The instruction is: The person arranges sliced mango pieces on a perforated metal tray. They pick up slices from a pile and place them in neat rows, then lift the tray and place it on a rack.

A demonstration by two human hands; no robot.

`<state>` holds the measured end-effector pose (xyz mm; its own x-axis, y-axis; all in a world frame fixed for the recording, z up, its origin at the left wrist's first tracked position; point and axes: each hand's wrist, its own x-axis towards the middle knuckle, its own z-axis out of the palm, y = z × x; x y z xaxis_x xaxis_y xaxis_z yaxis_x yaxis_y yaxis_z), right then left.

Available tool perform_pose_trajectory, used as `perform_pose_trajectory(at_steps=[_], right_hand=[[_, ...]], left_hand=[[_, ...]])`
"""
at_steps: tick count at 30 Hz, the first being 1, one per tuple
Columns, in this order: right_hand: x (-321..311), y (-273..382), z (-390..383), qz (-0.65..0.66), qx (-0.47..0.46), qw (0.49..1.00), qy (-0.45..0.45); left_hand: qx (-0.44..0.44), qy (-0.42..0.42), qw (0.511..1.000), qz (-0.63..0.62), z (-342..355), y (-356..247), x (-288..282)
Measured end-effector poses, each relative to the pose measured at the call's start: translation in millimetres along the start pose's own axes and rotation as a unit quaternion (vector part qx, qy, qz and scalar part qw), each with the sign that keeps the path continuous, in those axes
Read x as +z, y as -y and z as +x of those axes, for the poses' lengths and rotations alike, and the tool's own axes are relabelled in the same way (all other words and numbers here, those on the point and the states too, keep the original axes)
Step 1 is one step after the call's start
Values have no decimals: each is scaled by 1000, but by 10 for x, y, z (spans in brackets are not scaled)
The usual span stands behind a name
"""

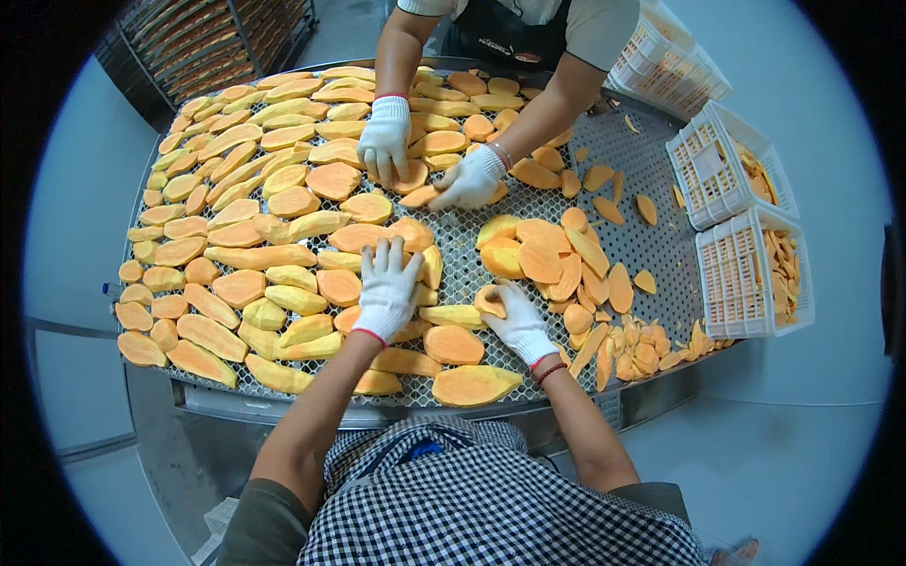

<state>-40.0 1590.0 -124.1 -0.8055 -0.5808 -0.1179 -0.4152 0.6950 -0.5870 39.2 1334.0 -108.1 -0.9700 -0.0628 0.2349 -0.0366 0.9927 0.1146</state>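
Orange-yellow sweet potato slices lie side by side in rows over a mesh tray. My left hand, in a white knit glove, rests on the slices with its fingers spread. In a matching glove, my right hand pinches a small round sweet potato slice between thumb and fingers, just above the end of a long yellow slice. Two large slices lie near the tray's front edge, between my forearms. A heap of loose slices sits just beyond my right hand.
Across the table, a co-worker's gloved hands handle slices. Small pieces are piled on the perforated metal tabletop at right. White plastic crates holding slices stand beyond the right edge. A rack of loaded trays stands far left.
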Motion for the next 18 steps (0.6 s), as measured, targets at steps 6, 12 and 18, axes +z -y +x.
perform_pose_trajectory(at_steps=[6,12,18], right_hand=[[184,223,182,130,-72,986,-78],[271,253,368,78,-112,991,10],[163,197,481,50,-135,986,-87]], left_hand=[[-44,16,999,-9,140,348,57],[-37,-9,999,-19,92,259,128],[39,11,996,-75,-180,-224,72]])
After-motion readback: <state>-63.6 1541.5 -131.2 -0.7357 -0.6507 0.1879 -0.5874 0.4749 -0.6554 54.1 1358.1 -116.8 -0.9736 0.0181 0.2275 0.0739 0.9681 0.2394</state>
